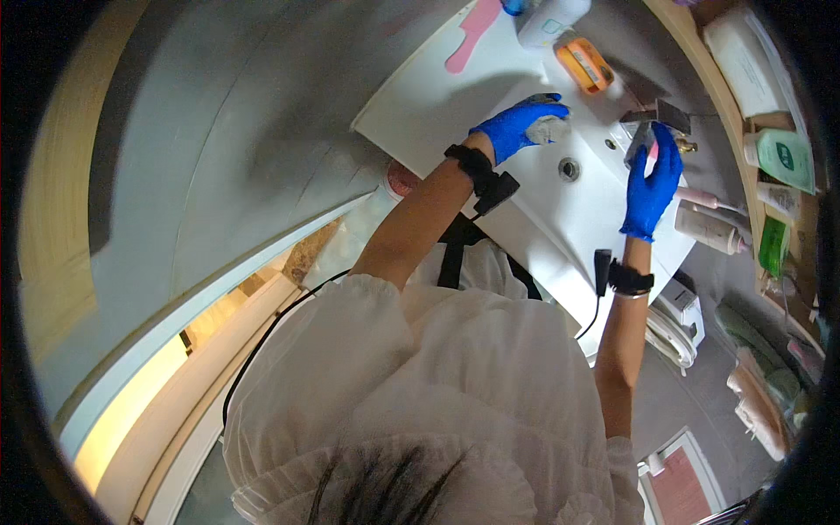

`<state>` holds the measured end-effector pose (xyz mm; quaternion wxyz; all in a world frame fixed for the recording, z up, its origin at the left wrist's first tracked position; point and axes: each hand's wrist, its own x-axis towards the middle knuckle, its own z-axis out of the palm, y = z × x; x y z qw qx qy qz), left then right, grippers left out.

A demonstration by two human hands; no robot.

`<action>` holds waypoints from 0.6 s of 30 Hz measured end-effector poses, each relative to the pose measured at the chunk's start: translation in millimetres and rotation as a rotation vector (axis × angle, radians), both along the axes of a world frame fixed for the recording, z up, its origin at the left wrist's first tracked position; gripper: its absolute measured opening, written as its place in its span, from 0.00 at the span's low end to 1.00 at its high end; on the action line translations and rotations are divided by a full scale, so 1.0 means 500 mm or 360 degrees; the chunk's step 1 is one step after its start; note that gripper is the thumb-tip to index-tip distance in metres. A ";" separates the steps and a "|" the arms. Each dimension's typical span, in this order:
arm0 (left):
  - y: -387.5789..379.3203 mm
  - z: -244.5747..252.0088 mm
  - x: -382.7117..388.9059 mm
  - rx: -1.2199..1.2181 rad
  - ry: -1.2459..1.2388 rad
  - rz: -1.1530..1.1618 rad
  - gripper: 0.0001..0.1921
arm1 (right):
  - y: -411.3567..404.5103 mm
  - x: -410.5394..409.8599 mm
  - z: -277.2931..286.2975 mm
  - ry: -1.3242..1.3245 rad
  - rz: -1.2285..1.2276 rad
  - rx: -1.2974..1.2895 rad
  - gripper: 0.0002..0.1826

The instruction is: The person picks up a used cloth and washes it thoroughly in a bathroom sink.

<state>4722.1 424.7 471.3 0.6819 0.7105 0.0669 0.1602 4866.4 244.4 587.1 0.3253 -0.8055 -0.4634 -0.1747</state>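
Both hands wear blue gloves over a white washbasin (453,111). My left hand (522,128) holds a greyish scouring pad (543,130) above the basin, up and left of the round drain (569,169). On the right, my right hand (654,177) is at the metal faucet (669,117), its fingers around a dark, partly hidden object (640,143); whether that is part of the faucet I cannot tell. A bit of pink shows between its fingers. Nearby, an orange container (585,65) rests on the basin's back rim.
A pink comb (472,33) and a white bottle (551,23) lie at the far rim. Right of the basin are a pink tube (699,197) and a pale bottle (709,230). A wooden shelf (715,72) holds several packs. Cloths (761,394) hang lower right.
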 end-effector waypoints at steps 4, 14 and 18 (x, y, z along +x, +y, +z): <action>0.004 0.015 0.008 0.0078 -0.0106 -0.0149 0.26 | 0.001 -0.094 -0.044 0.0754 0.0280 -0.0223 0.26; -0.016 0.102 -0.016 -0.1120 0.0114 -0.0382 0.29 | 0.016 -0.064 -0.169 0.1362 0.0244 -0.0095 0.23; 0.003 0.039 -0.001 0.0293 -0.0152 -0.0140 0.24 | 0.021 -0.056 -0.174 0.1377 0.0366 0.0161 0.22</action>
